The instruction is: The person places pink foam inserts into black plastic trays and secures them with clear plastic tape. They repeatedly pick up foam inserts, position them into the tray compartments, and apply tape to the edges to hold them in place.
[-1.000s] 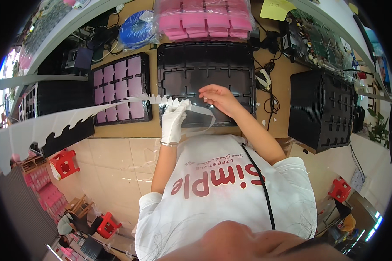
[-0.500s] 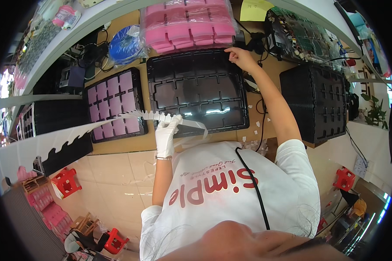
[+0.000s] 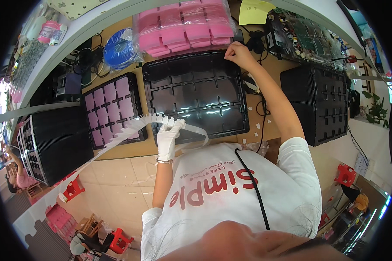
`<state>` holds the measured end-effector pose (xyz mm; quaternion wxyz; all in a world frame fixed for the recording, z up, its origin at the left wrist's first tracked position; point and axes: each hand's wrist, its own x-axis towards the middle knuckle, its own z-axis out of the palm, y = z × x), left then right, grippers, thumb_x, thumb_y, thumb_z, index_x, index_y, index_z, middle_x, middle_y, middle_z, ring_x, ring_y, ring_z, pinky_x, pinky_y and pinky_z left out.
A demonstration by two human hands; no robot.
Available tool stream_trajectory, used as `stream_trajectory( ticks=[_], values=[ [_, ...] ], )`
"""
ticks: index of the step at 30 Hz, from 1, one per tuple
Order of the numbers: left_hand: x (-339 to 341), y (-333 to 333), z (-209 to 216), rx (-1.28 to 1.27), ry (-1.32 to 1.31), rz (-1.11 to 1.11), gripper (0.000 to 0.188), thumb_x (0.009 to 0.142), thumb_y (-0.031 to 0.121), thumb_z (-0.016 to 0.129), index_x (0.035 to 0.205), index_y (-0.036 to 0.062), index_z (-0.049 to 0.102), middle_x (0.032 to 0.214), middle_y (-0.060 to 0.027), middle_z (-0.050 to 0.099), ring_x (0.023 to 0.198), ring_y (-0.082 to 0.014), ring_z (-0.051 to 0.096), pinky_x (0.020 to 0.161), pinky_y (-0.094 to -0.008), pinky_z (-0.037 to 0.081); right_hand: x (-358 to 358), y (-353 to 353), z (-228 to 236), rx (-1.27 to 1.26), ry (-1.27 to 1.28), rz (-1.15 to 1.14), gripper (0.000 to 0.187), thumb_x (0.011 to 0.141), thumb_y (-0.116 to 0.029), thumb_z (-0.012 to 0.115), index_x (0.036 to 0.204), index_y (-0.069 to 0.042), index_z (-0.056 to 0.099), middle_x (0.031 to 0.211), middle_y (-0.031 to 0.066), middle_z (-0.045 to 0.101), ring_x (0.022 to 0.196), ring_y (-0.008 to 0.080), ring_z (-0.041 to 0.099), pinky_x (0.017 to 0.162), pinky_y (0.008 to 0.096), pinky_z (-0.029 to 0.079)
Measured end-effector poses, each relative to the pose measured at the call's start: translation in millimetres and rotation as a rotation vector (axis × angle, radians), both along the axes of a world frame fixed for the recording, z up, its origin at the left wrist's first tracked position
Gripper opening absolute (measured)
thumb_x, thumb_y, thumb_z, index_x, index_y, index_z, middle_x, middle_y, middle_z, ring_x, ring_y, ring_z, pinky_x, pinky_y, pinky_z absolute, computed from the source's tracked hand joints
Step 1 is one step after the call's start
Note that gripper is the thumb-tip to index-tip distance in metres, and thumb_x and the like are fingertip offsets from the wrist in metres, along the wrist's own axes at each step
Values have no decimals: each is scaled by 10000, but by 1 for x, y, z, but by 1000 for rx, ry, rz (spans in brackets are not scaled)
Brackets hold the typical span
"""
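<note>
My left hand [image 3: 166, 141], in a white glove, is closed on a long white paper strip [image 3: 137, 125] with small tabs along one edge. The strip trails off to the lower left, past the bench edge, and its short end loops to the right of the glove. In front of me lies a black plastic tray [image 3: 185, 95] with several shallow compartments, glossy and dark inside. My bare right hand [image 3: 239, 55] is at the tray's far right corner, fingers pinched together; anything between the fingertips is too small to make out.
Left of it sits a black tray with pink-purple pieces [image 3: 110, 106]. Tall stacks of black trays [image 3: 61, 141] [image 3: 313, 104] stand on both sides. Behind are bagged pink foam trays [image 3: 187, 32], a blue reel [image 3: 119, 50] and circuit boards [image 3: 307, 41]. A person [image 3: 24, 178] sits far left.
My right hand's index finger was stretched toward the tray corner and is now curled into a pinch. The trailing strip has swung lower on the left. My left hand keeps its hold.
</note>
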<state>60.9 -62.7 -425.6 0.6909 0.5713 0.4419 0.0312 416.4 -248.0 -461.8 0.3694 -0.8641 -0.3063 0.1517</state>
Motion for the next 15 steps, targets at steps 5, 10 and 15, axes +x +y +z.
stream_trajectory(
  ticks=[5, 10, 15],
  values=[
    [6, -3, 6, -51, -30, -21, 104, 819, 181, 752, 814, 110, 676, 739, 67, 628, 612, -9, 430, 574, -181, 338, 10, -9, 18, -46, 226, 37, 40, 775, -43, 711, 808, -27, 695, 844, 77, 638, 797, 192, 631, 726, 282, 497],
    [7, -3, 1, -35, -7, -53, 78, 828, 170, 741, 837, 115, 687, 763, 69, 641, 614, -7, 426, 572, -181, 335, 14, -4, -10, -96, -154, 318, 108, 767, -42, 693, 875, -35, 690, 850, 107, 632, 802, 243, 631, 721, 338, 504],
    [8, -3, 2, -51, -34, -35, 86, 823, 171, 748, 833, 116, 682, 752, 73, 632, 611, -7, 424, 570, -183, 338, 5, 4, -19, -148, -243, 166, 141, 765, -75, 694, 889, -38, 638, 884, 133, 626, 850, 304, 619, 739, 390, 497]
  ],
)
